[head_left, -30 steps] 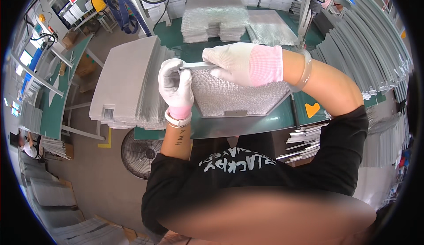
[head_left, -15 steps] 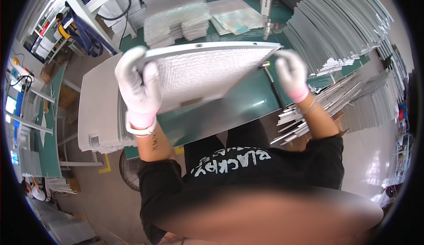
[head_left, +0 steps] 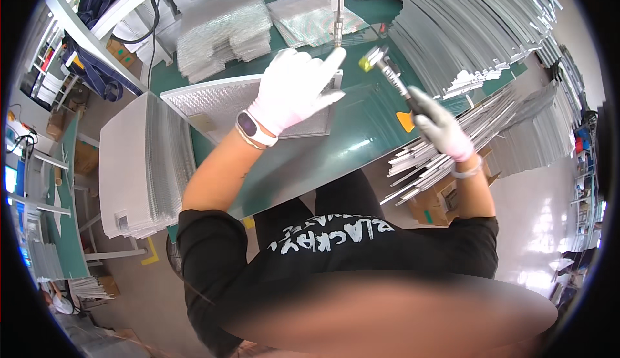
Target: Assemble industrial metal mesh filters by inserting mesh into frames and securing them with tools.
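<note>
My right hand [head_left: 442, 127], in a white glove, is closed round the dark handle of a small hammer [head_left: 389, 72]. The hammer's yellow-green-tipped head points away from me over the table. My left hand [head_left: 292, 90], also gloved, is stretched out with forefinger and thumb apart and nothing seen in it. Beneath it a thin framed panel [head_left: 223, 103] with a silvery textured face lies on the green table [head_left: 290, 164]; the hand and forearm hide part of it. I cannot tell whether the left hand touches the panel. Its forefinger points toward the tip of a hanging metal tool [head_left: 338, 16].
Silvery mesh sheets [head_left: 223, 32] are stacked at the back. White panels [head_left: 139, 164] pile up on the left, and tall grey stacks [head_left: 475, 29] stand at the right. Loose metal strips [head_left: 445, 154] jut past the right edge, near an orange-yellow piece [head_left: 405, 121].
Both hands have let go of the framed panel, which now lies on the table. My right hand has taken up the hammer. My left hand has moved right, over the panel.
</note>
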{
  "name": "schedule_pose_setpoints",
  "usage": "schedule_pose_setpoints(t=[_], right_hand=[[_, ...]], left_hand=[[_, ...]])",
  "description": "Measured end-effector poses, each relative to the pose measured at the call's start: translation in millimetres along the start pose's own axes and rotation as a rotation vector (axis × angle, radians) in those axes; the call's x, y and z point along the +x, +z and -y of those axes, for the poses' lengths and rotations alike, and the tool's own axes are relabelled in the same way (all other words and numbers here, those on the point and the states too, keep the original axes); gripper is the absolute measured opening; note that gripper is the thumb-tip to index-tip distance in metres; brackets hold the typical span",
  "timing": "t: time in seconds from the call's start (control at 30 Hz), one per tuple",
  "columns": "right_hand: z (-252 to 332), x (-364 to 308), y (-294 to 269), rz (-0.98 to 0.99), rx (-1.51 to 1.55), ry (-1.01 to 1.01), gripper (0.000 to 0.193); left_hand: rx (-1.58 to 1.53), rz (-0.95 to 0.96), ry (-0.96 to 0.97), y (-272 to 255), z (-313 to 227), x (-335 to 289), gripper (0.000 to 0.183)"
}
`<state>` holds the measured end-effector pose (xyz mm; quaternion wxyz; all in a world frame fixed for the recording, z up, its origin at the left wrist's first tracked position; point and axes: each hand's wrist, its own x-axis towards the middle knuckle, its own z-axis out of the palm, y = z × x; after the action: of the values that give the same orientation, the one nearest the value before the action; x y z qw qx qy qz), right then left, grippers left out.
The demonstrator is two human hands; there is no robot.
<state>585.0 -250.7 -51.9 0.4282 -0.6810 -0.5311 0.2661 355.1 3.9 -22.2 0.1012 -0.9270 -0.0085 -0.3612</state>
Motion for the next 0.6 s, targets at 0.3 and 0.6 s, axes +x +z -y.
schedule_pose_setpoints(t=[0.3,0.6], right_hand=[[82.6,4.1,0.1,-0.031,-0.622,-0.57,0.059],[76.0,-1.0,16.5,-0.296,-0.569,-0.648,0.059]], left_hand=[[0.055,-0.262,-0.367,34.4,-29.2,-1.1,0.069],[0.051,-0.354,-0.361,39.5,-27.2,-4.8,0.065]])
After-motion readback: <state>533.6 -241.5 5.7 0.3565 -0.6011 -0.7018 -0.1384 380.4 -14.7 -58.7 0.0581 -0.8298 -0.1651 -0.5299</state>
